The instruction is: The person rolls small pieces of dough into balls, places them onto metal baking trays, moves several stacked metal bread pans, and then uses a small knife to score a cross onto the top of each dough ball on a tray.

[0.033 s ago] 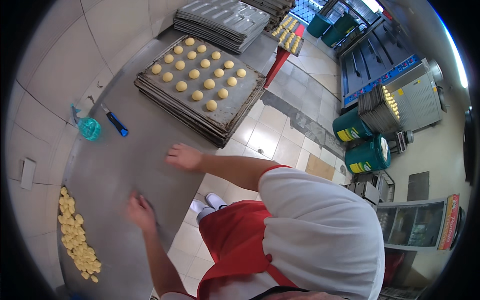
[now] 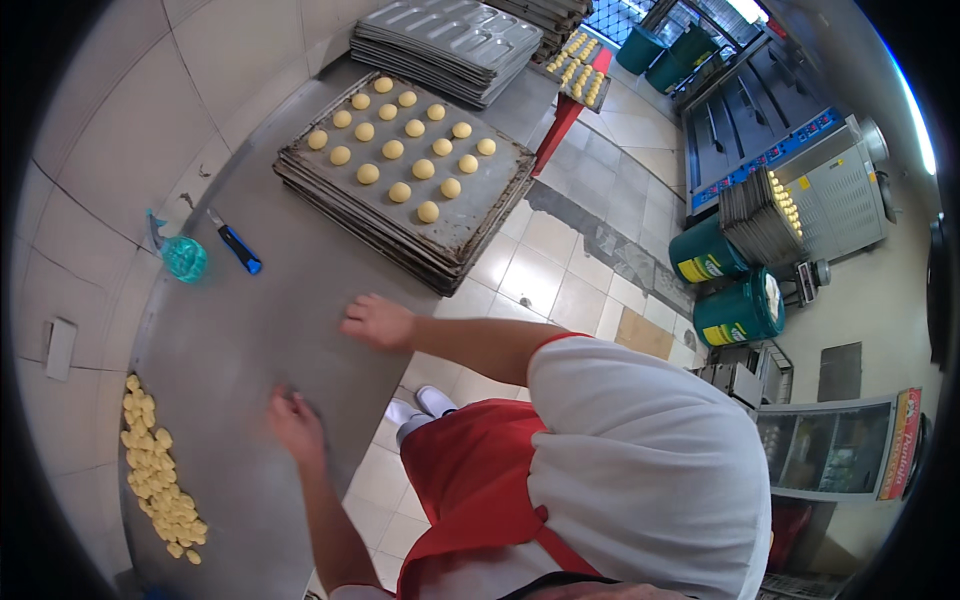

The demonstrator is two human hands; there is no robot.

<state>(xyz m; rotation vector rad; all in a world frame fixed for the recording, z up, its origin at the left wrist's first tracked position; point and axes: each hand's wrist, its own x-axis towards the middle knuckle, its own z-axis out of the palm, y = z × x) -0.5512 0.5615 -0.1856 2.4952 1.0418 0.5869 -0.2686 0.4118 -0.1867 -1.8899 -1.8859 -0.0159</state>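
Dough pieces (image 2: 160, 490) lie heaped along the left edge of the surface (image 2: 230, 350), probably to leave the hands room, below a turquoise bottle (image 2: 185, 260) and a knife (image 2: 236, 246). The left hand (image 2: 297, 428), blurred, looks half-curled; the right hand (image 2: 378, 322) has fingers bent together; I cannot tell whether either holds anything. Dough balls (image 2: 393, 149) sit spaced on the tray (image 2: 465, 215), likely to avoid touching.

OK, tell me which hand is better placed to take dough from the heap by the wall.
Probably the left hand: it is nearer the dough heap, while the right hand is farther off, closer to the tray stack. Whether either hand holds anything is hidden.
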